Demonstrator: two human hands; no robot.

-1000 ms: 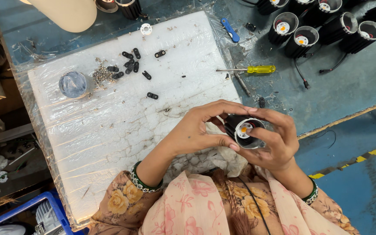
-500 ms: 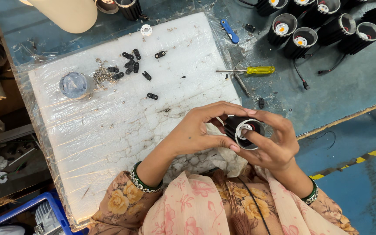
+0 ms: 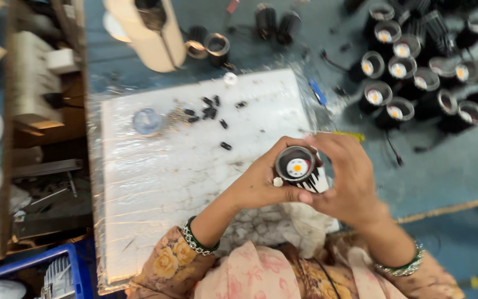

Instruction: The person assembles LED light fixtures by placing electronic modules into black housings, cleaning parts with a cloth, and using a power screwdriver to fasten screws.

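Downlight housing, black with LED chip in place, gripped by left hand and right hand over white board. Loose black clips lie far-left unfitted; assembled lamps far right.

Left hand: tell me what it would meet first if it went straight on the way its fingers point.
The left hand points right, fingers wrapped on the black round lamp it holds. Past that, it would meet the right hand cupping the lamp's far side. Depth is unclear, but they look touching.
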